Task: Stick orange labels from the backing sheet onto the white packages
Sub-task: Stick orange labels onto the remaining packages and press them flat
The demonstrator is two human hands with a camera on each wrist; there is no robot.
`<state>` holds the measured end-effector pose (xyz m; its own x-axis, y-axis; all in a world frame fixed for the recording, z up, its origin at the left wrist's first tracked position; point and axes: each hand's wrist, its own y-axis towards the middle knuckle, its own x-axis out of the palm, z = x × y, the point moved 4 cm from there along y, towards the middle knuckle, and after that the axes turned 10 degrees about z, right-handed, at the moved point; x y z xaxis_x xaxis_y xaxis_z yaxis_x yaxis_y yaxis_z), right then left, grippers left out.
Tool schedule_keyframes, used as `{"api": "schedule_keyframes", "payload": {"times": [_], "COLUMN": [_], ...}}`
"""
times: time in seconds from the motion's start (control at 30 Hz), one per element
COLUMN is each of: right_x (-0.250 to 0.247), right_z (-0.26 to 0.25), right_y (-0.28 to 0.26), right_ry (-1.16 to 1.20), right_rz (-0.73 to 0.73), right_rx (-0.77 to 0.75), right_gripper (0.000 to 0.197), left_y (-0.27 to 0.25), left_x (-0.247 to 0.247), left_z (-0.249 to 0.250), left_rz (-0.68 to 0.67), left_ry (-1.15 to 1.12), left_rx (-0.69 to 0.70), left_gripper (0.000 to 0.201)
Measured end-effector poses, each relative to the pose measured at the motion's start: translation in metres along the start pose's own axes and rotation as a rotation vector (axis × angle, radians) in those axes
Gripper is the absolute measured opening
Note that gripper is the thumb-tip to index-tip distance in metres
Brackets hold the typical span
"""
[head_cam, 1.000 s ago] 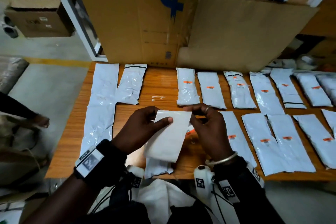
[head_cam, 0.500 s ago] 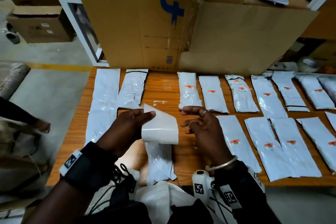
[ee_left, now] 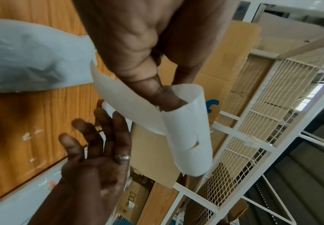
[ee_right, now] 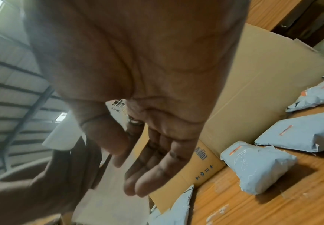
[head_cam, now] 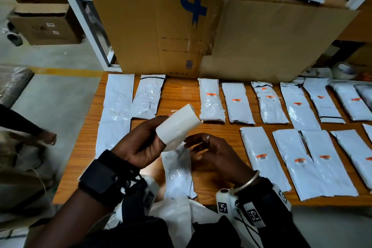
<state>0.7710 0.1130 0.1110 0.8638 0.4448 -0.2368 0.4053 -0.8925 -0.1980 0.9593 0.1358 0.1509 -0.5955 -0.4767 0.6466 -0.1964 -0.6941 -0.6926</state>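
My left hand grips the white backing sheet, which is curled into a loose roll above the wooden table. In the left wrist view the thumb is tucked inside the curled backing sheet. My right hand hovers just right of the roll with relaxed fingers and an empty palm. Below both hands lies an unlabelled white package. I see no orange label on the sheet's outer face. Several packages to the right carry an orange label.
Two unlabelled white packages lie at the table's left. A tall cardboard box stands along the far edge. Another person's hand is off the table's left side. White cloth lies at the near edge.
The flat sheet has curled into a roll and risen in my left hand. My right hand let go of it and now hovers open beside the roll.
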Motion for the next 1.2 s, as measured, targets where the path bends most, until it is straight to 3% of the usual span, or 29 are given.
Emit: {"api": "schedule_keyframes", "payload": {"times": [0.07,0.17,0.23,0.3,0.37,0.43,0.53,0.6,0.67,0.77,0.83,0.93,1.0,1.2], "right_x": [0.006,0.013,0.013,0.013,0.013,0.012,0.013,0.007,-0.003,-0.018,-0.025,-0.028,-0.026,-0.022], "right_z": [0.004,0.01,0.012,0.014,0.017,0.02,0.022,0.022,0.019,0.007,0.002,-0.001,-0.003,-0.008], "right_y": [-0.002,0.001,0.005,0.007,0.009,0.01,0.01,0.01,0.011,0.012,0.011,0.008,0.006,0.0], "right_ry": [-0.07,-0.08,-0.042,0.022,0.023,-0.021,0.048,0.12,0.172,0.26,0.296,0.298,0.287,0.237], "right_rz": [0.049,0.239,0.301,0.292,0.291,0.314,0.347,0.363,0.39,0.406,0.379,0.349,0.332,0.283], "right_rx": [-0.035,0.009,-0.01,-0.03,-0.034,-0.017,0.083,0.146,0.198,0.292,0.329,0.339,0.354,0.335], "right_gripper": [0.052,0.057,0.058,0.049,0.035,0.028,0.043,0.048,0.038,0.019,0.016,0.018,0.019,0.011], "left_y": [0.002,0.0,0.001,0.001,0.007,0.014,0.025,0.03,0.03,0.029,0.024,0.017,0.013,0.012], "left_x": [-0.001,0.002,0.003,0.002,-0.003,-0.009,-0.025,-0.033,-0.037,-0.041,-0.04,-0.031,-0.024,-0.024], "left_z": [-0.001,-0.005,-0.009,-0.012,-0.012,-0.007,0.0,0.002,0.003,-0.003,-0.005,-0.005,-0.007,-0.003], "left_rz": [-0.005,-0.009,0.015,0.082,0.108,0.084,0.074,0.145,0.235,0.18,0.116,0.051,0.074,0.197], "left_ry": [-0.022,-0.001,0.068,0.124,0.098,0.045,0.095,0.402,0.74,0.976,1.038,1.095,1.064,1.067], "left_rx": [-0.03,-0.039,-0.041,-0.038,-0.013,0.043,0.125,0.251,0.39,0.484,0.535,0.662,0.691,0.872], "left_gripper": [0.08,0.074,0.051,0.031,0.034,0.038,0.044,0.038,0.032,0.052,0.063,0.042,0.03,0.033]}}
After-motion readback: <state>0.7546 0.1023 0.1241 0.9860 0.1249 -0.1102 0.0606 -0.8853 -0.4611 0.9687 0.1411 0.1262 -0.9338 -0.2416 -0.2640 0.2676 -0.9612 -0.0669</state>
